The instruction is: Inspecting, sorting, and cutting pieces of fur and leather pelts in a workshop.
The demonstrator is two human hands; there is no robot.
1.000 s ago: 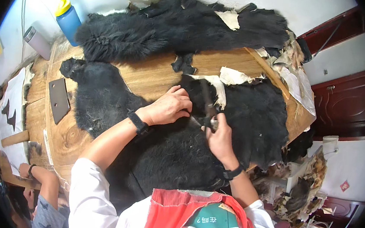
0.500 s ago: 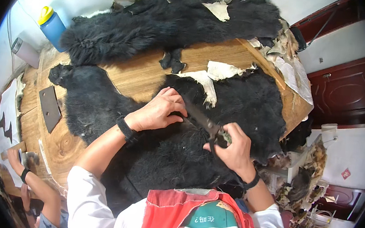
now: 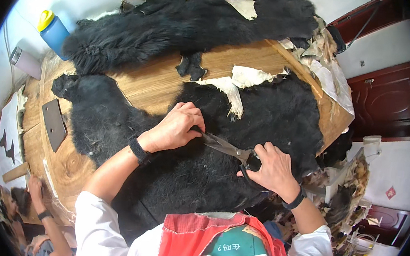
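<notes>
A large black fur pelt point(image 3: 186, 180) spreads over the wooden table in front of me. My left hand point(image 3: 178, 125) is closed, thumb and fingertips pinching at the fur in the middle of the pelt. Metal scissors point(image 3: 227, 148) with dark handles lie in the grip of my right hand point(image 3: 270, 168), fingers through the loops. Their blades point left, slightly parted, with the tips close to my left fingertips. Exactly what bit of the pelt the left fingers pinch is hidden by the hand. White hide scraps point(image 3: 232, 92) rest on the pelt's far part.
Another long black pelt point(image 3: 174, 28) lies along the back. A small black scrap point(image 3: 191, 67) sits between the pelts. At left are a dark plate with holes point(image 3: 54, 125), a blue bottle point(image 3: 53, 35) and a pale tumbler point(image 3: 26, 62). A co-worker's hand point(image 3: 35, 189) is at lower left.
My right hand has drawn right and a little nearer with the scissors, whose blades now show more clearly. The left hand has shifted slightly left. The co-worker's hand has moved right and nearer.
</notes>
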